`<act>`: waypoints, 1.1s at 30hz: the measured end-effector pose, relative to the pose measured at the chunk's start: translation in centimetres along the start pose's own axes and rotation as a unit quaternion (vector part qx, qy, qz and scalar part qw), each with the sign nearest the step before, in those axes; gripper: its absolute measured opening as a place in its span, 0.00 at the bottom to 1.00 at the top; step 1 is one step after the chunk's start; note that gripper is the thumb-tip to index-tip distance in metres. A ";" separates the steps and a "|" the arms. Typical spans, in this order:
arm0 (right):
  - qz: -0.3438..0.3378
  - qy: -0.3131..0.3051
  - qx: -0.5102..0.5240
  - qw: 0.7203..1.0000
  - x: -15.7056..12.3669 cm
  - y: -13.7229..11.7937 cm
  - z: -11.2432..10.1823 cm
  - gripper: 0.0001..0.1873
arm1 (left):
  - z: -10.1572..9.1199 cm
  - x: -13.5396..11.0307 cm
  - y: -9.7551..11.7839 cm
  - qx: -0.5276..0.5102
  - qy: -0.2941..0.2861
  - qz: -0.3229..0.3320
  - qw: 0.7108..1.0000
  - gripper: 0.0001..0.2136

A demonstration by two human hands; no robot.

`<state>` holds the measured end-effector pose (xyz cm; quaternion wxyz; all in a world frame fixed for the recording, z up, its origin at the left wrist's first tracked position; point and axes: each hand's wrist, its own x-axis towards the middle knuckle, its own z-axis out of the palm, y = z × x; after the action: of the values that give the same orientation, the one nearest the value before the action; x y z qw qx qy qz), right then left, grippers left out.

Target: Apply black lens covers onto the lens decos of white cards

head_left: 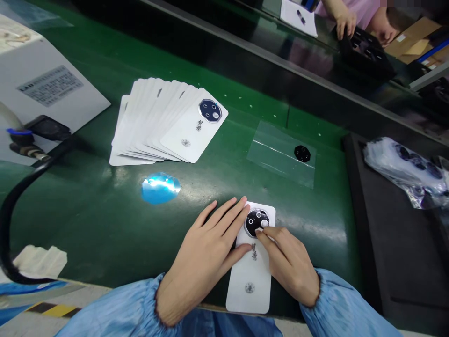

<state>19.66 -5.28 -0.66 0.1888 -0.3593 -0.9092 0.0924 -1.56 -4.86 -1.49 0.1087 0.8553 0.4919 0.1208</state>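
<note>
A white phone back cover (248, 296) lies flat near the bench's front edge, its black octagonal camera plate (253, 221) at the far end. My left hand (206, 250) lies flat with fingers stretched out, fingertips at the plate's left side and thumb across the cover. On the right, my right hand (289, 264) has thumb and fingers pinched together at the plate's lower right, beside a pale round spot on it. Whether anything sits between those fingertips is hidden. Farther left, similar white covers (191, 135) lie fanned in a stack; the top one carries a dark blue camera plate.
A shiny blue film piece (161, 188) lies on the green bench. Right of centre, a clear plastic sheet (270, 152) bears a black octagonal plate (302, 153). Bagged parts (403, 164) rest on a black tray (393, 252). A labelled machine (45, 93) stands left; another person works across the bench.
</note>
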 end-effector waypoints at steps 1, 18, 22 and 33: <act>-0.005 -0.001 -0.001 1.000 0.0 0.1 0.0 0.16 | 0.0 0.0 0.0 0.000 0.000 -0.001 1.000 0.27; 0.089 0.079 0.089 0.989 1.0 0.2 0.7 0.17 | 0.1 0.1 0.0 -0.005 0.012 -0.003 1.000 0.28; 0.031 0.016 0.021 0.999 1.2 0.6 0.9 0.16 | 0.1 0.0 0.1 -0.005 0.020 0.000 1.000 0.28; 0.007 -0.012 -0.007 1.000 1.7 0.5 0.4 0.15 | 0.1 0.0 0.1 -0.006 0.033 -0.003 0.999 0.28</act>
<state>18.65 -3.75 -0.75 0.1746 -0.3659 -0.9095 0.0919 -1.45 -4.88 -1.52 0.0982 0.8488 0.4970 0.1515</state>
